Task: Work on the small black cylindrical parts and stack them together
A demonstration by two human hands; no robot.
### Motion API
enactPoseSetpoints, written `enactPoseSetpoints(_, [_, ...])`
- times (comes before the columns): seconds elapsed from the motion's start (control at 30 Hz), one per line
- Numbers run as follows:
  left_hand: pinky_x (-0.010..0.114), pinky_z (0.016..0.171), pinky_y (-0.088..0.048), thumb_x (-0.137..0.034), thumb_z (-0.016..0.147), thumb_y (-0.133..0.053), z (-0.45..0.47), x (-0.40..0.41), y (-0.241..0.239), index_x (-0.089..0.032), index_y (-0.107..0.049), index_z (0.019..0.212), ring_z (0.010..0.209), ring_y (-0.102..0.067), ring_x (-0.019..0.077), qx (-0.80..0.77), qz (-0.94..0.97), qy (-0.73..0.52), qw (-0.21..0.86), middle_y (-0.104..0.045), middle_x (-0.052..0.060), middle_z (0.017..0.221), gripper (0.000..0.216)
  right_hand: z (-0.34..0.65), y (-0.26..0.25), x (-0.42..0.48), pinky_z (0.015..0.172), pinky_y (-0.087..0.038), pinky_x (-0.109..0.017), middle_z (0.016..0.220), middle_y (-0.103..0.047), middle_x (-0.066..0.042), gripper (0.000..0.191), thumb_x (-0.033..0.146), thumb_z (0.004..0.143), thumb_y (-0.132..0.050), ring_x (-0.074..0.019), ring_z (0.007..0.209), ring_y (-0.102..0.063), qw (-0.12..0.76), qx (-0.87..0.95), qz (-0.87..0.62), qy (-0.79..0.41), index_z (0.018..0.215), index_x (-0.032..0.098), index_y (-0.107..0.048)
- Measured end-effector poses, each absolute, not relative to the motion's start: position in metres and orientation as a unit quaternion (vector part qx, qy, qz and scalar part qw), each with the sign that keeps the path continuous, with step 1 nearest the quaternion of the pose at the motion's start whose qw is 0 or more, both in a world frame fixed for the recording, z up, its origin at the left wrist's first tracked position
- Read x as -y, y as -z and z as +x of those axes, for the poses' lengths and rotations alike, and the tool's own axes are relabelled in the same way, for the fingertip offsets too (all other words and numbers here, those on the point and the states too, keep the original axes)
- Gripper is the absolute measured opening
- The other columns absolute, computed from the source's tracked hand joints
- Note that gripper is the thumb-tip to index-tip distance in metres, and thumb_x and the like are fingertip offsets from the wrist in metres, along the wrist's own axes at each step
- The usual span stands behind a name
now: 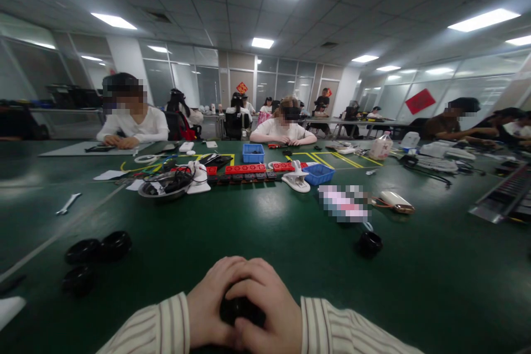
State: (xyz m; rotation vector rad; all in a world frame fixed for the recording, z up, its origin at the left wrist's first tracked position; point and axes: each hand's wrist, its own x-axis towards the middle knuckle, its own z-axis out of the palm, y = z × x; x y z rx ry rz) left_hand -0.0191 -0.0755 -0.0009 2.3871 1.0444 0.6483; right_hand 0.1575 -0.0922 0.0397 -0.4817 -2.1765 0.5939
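My left hand (211, 304) and my right hand (269, 304) are wrapped together round a black rounded object (238, 310), low in the middle of the head view. My fingers cover most of it, so its exact kind does not show. Left of my hands lie similar black ring-like pieces: one at the back (83, 251), one beside it (116, 245) and one nearer (78, 280). Another black ring-like piece (370, 243) sits to the right, apart from my hands.
Ahead on the green table (232, 227) are a metal bowl of cables (164, 188), red and black strips (244, 171), a white clip stand (296, 180) and blue bins (253, 153). A wrench (68, 204) lies left, a power bank (396, 202) right. People sit across the table.
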Motion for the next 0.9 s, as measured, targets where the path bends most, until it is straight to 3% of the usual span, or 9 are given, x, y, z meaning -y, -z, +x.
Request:
enactPoseSetpoints(0.13, [0.055,0.102,-0.022,-0.060,0.040,-0.074,-0.022,0.077,0.011,-0.018,-0.041,0.118,0.113,-0.039,0.0333,-0.418,0.853,-0.245,0.197,-0.044,0.012,0.119,0.095,0.159,-0.037,0.092,0.086,-0.037,-0.036,0.103,-0.052,-0.007,0.035,0.033,0.069,-0.059,-0.0203,0.096,-0.046,0.394,0.835,-0.291,-0.251,0.100,0.018,-0.052])
enactPoseSetpoints(0.23, [0.061,0.102,-0.012,-0.061,0.035,-0.074,-0.017,0.083,0.014,-0.018,-0.044,0.114,0.110,-0.043,0.0335,-0.452,0.849,-0.231,0.151,-0.048,0.011,0.114,0.095,0.158,-0.032,0.090,0.079,-0.038,-0.034,0.091,-0.051,-0.005,0.029,0.034,0.070,-0.062,-0.0187,0.087,-0.046,0.390,0.818,-0.347,-0.243,0.089,0.016,-0.052])
enactPoseSetpoints(0.43, [0.058,0.100,-0.020,-0.051,0.039,-0.074,0.000,0.092,0.005,-0.020,-0.052,0.089,0.093,-0.051,0.0278,-0.502,0.826,-0.222,0.130,-0.053,0.005,0.094,0.062,0.153,-0.029,0.092,0.072,-0.037,-0.031,0.081,-0.051,-0.002,0.023,0.030,0.067,-0.066,-0.0175,0.079,-0.044,0.342,0.826,-0.384,-0.229,0.076,0.017,-0.049])
enactPoseSetpoints(0.63, [0.049,0.099,-0.027,-0.027,0.050,-0.067,0.002,0.087,-0.004,-0.018,-0.054,0.072,0.082,-0.052,0.0213,-0.472,0.839,-0.200,0.183,-0.053,0.002,0.081,0.026,0.152,-0.026,0.089,0.070,-0.040,-0.030,0.076,-0.057,-0.003,0.013,0.015,0.058,-0.047,-0.0172,0.076,-0.050,0.349,0.858,-0.288,-0.244,0.070,0.019,-0.050])
enactPoseSetpoints(0.73, [0.051,0.102,-0.021,-0.026,0.050,-0.067,0.003,0.086,-0.011,-0.019,-0.059,0.078,0.085,-0.053,0.0217,-0.441,0.854,-0.189,0.201,-0.055,0.002,0.084,0.030,0.153,-0.025,0.085,0.081,-0.039,-0.033,0.069,-0.061,-0.001,0.011,0.016,0.056,-0.040,-0.0155,0.075,-0.055,0.339,0.890,-0.201,-0.229,0.062,0.020,-0.048])
enactPoseSetpoints(0.83, [0.052,0.104,-0.018,-0.024,0.051,-0.066,0.003,0.086,-0.018,-0.020,-0.060,0.088,0.091,-0.054,0.0239,-0.418,0.868,-0.170,0.208,-0.058,0.003,0.089,0.037,0.155,-0.025,0.084,0.100,-0.023,-0.037,0.068,-0.064,0.003,0.011,0.014,0.063,-0.041,-0.0136,0.085,-0.057,0.322,0.908,-0.178,-0.199,0.063,0.021,-0.050])
enactPoseSetpoints(0.9, [0.054,0.104,-0.016,-0.025,0.051,-0.066,0.002,0.087,-0.021,-0.021,-0.059,0.097,0.098,-0.052,0.0264,-0.413,0.872,-0.162,0.208,-0.058,0.004,0.098,0.047,0.157,-0.028,0.085,0.103,-0.017,-0.038,0.076,-0.066,0.003,0.012,0.016,0.068,-0.043,-0.0140,0.093,-0.055,0.331,0.905,-0.184,-0.193,0.071,0.022,-0.053])
